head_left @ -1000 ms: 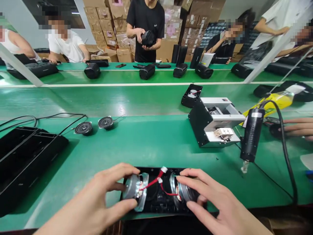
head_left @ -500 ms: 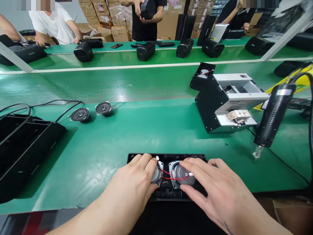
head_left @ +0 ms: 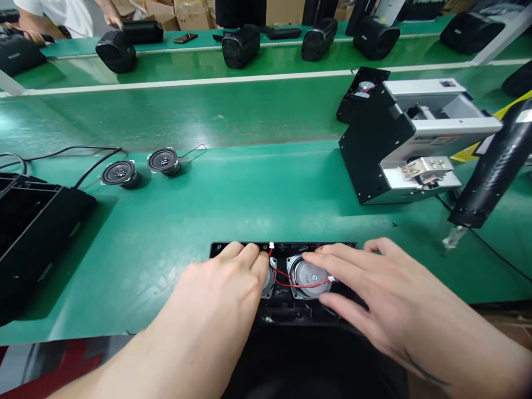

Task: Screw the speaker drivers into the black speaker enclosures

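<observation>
A black speaker panel (head_left: 286, 316) lies inner side up at the table's near edge. Two round speaker drivers sit in it, magnets up. My left hand (head_left: 230, 282) curls over the left driver (head_left: 269, 282) and hides most of it; its thumb is out of sight. With fingers and thumb on opposite edges, my right hand (head_left: 366, 288) spans the right driver (head_left: 310, 276) in a loose hold. Red wires (head_left: 285, 284) run between the drivers. One white connector (head_left: 271, 245) stands at the panel's far edge, another (head_left: 331, 279) beside my right fingers.
Two loose drivers, one (head_left: 120, 173) beside another (head_left: 164, 160), lie at the left near a black open housing (head_left: 45, 244). On the right stand a grey-black machine (head_left: 399, 149) and a black hanging tool (head_left: 490, 172). Across the bench are several speakers (head_left: 241, 47) and people.
The view has tipped down and shifted. My right thumb has slid rightward along the driver's lower edge, baring more of its magnet. Both drivers remain in the panel.
</observation>
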Motion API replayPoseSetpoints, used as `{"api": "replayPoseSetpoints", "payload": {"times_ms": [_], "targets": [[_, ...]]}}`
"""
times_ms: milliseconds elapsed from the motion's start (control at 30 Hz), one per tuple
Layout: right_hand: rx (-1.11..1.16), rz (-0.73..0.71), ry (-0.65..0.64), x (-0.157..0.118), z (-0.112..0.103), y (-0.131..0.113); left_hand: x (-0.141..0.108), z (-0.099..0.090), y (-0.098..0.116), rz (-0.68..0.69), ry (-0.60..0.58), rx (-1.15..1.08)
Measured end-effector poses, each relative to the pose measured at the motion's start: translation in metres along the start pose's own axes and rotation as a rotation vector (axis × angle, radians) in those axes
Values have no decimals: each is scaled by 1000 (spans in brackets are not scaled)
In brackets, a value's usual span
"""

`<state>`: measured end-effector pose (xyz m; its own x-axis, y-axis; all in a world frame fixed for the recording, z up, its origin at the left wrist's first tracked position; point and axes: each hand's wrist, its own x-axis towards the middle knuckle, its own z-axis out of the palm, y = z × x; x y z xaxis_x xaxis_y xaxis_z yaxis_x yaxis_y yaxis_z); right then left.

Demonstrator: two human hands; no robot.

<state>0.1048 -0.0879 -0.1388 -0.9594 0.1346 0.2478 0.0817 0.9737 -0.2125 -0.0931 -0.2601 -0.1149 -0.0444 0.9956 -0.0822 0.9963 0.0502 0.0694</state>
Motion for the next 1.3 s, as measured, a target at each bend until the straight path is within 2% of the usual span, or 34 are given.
{"api": "replayPoseSetpoints", "payload": {"times_ms": [200, 367, 667, 967, 1300], "targets": [[-70, -174, -67, 4, -1, 23, 0, -1, -24, 83, -17, -122], [27, -141, -53, 4, 3, 26, -3, -2, -36, 86, -14, -247], [60, -78, -15, -1, 7, 21, -5, -2, -36, 91, -24, -333], [47, -68, -9, -2, 7, 20, -11, 11, -34, 71, 9, -272], [69, -54, -5, -1, 8, 18, -11, 13, -33, 80, 27, -230]]}}
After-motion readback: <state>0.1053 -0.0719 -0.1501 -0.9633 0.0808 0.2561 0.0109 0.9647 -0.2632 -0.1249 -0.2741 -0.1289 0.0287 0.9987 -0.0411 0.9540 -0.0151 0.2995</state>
